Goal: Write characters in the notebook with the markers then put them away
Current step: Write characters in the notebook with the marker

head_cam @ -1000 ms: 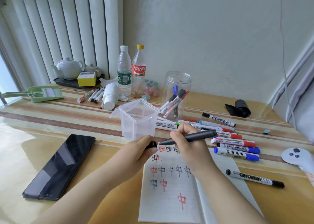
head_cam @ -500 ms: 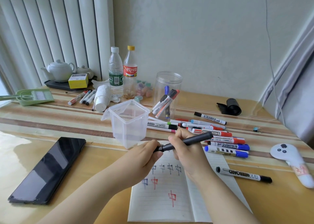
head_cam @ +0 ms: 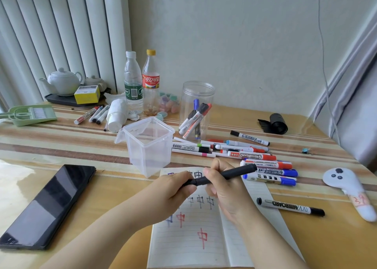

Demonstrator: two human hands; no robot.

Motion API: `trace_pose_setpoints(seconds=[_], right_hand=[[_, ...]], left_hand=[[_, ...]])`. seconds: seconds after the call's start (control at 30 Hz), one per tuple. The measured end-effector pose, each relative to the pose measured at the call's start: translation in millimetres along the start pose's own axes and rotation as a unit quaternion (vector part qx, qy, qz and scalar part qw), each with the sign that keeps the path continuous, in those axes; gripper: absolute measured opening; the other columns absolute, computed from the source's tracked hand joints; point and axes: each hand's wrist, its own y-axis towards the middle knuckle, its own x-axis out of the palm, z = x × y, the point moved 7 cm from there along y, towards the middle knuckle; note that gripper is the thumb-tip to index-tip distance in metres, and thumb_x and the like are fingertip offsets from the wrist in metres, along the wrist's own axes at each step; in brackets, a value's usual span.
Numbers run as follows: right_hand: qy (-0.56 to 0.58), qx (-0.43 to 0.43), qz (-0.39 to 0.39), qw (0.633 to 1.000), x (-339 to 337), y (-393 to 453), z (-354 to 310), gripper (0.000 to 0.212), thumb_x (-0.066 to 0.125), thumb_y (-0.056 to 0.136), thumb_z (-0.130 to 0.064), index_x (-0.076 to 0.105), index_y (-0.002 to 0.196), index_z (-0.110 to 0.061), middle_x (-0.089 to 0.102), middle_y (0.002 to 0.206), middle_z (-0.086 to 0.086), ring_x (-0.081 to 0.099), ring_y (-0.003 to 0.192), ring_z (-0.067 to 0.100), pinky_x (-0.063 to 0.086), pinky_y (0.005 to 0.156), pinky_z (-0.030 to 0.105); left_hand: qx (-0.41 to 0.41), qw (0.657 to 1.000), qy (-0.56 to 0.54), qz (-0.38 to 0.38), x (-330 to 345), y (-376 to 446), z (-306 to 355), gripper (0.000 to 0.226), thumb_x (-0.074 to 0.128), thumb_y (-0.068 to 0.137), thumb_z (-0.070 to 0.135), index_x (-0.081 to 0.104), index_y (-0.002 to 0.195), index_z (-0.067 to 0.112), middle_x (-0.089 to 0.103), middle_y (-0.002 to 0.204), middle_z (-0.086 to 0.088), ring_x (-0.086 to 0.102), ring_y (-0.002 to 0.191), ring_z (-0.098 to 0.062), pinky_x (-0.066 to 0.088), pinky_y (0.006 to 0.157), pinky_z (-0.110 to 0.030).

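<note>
Between both sets of fingers, a black marker (head_cam: 222, 176) is being capped above the notebook (head_cam: 189, 238).

Leftmost, the left hand (head_cam: 173, 193) pinches the cap end; to its right, the right hand (head_cam: 224, 189) wraps the barrel, whose tail points toward the loose markers (head_cam: 255, 158) beyond the knuckles. A skewed push could leave the cap loose, or smear ink onto the fingertips or the page below. Compared with a second ago, cap and barrel, then apart, now meet, and the hands sit closer together.
</note>
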Motion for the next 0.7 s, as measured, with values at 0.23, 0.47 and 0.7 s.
trace_pose_setpoints(seconds=[0.23, 0.47, 0.7], right_hand=[[-0.018, -0.006, -0.032, 0.999, 2, 1, 2, 0.029, 0.065, 0.065, -0.033, 0.042, 0.052, -0.022, 0.033, 0.041, -0.005, 0.029, 0.041, 0.009, 0.027, 0.044, 0.018], [0.007, -0.007, -0.010, 1.000, 4, 1, 7, 0.029, 0.064, 0.066, -0.032, 0.040, 0.055, -0.022, 0.031, 0.044, -0.003, 0.027, 0.044, 0.012, 0.022, 0.048, 0.027], [0.026, 0.010, -0.007, 1.000, 7, 0, 10, 0.029, 0.063, 0.068, -0.034, 0.040, 0.055, -0.023, 0.033, 0.048, -0.003, 0.030, 0.046, 0.011, 0.027, 0.048, 0.023]], left_hand=[[-0.011, 0.999, -0.029, -0.038, 3, 2, 5, 0.021, 0.038, 0.098, 0.031, 0.043, 0.080, 0.021, 0.040, 0.062, 0.009, 0.039, 0.057, -0.008, 0.032, 0.053, -0.017], [0.014, 1.000, -0.019, 0.003, 2, 2, 10, 0.029, 0.040, 0.097, 0.024, 0.032, 0.070, 0.031, 0.037, 0.057, 0.011, 0.037, 0.052, -0.008, 0.030, 0.050, -0.016], [0.024, 0.999, -0.014, 0.020, 1, 3, 13, 0.027, 0.043, 0.096, 0.021, 0.036, 0.071, 0.027, 0.037, 0.057, 0.013, 0.038, 0.052, -0.005, 0.028, 0.049, -0.014]])
